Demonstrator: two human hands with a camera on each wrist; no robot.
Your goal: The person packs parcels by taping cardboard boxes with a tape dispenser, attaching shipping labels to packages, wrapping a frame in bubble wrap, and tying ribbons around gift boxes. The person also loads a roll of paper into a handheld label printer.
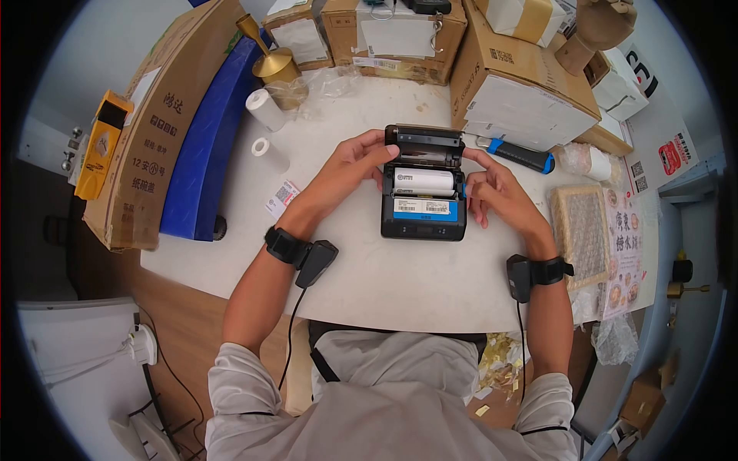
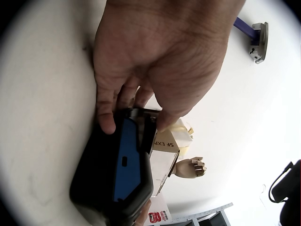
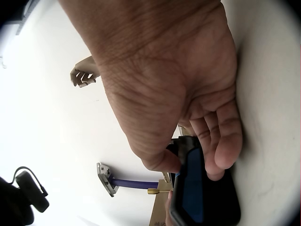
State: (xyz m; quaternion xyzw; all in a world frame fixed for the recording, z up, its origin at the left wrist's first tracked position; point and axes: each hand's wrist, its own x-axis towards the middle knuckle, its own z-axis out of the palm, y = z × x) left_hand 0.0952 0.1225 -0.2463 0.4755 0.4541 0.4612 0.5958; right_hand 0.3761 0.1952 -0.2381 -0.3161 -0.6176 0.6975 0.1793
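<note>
A black and blue label printer (image 1: 423,219) sits on the white table with its lid (image 1: 424,146) raised. Inside lies a white paper roll (image 1: 423,180). My left hand (image 1: 355,165) holds the lid's left edge, thumb on the inner face and fingers behind. At the printer's right side, my right hand (image 1: 501,192) grips with bent fingers; the index finger reaches up to the lid and the thumb presses near the roll bay. In the left wrist view, the left hand (image 2: 155,61) spans the printer's side and lid. The right wrist view has the right hand (image 3: 174,89) along the opposite side.
Two white paper rolls (image 1: 269,154) stand left, near a small printed label (image 1: 282,198). Cardboard boxes (image 1: 530,84) line the back, with a blue-black utility knife (image 1: 520,155) before them. A woven-topped pad (image 1: 586,234) lies right; a blue panel (image 1: 207,154) leans left.
</note>
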